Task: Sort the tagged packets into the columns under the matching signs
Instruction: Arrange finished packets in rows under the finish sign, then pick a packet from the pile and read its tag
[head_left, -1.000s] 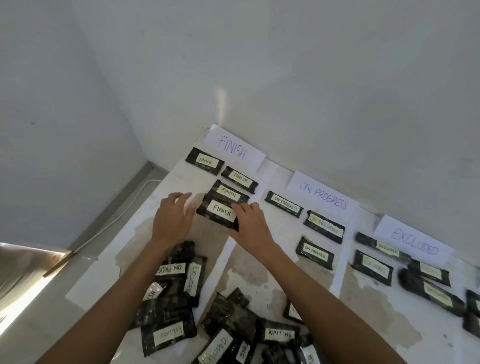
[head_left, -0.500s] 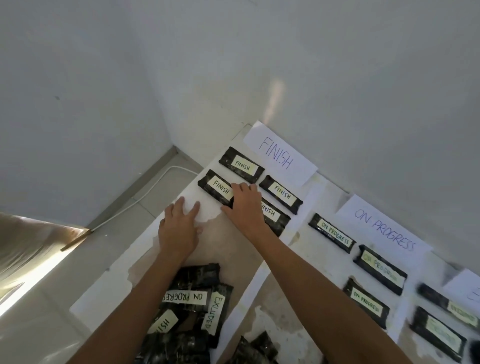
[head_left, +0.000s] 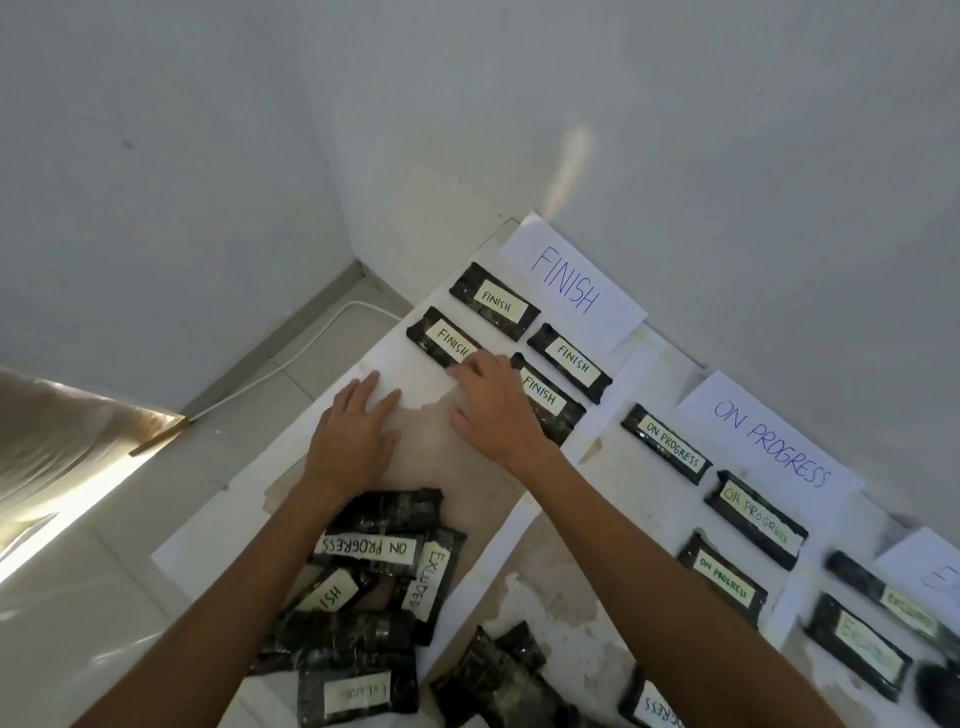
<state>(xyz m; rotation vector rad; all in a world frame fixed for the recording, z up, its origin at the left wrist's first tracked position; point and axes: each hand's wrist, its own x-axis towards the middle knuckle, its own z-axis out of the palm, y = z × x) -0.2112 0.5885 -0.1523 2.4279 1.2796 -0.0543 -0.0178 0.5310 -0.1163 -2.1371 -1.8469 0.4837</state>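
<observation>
Pressing straight fingertips on the near end of a FINISH packet (head_left: 439, 338), the right hand (head_left: 493, 410) grips nothing. The left hand (head_left: 356, 436) lies flat beside it, fingers apart; 3 other tagged packets (head_left: 569, 361) lie just beyond.

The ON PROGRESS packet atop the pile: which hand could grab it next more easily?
Probably the left hand: it rests flat right beside that ON PROGRESS packet, while the right hand touches a FINISH packet farther away.

Four dark packets (head_left: 569, 362) tagged FINISH lie flat beneath the FINISH sign (head_left: 571, 283), an unsorted heap (head_left: 379, 561) nearer.
</observation>
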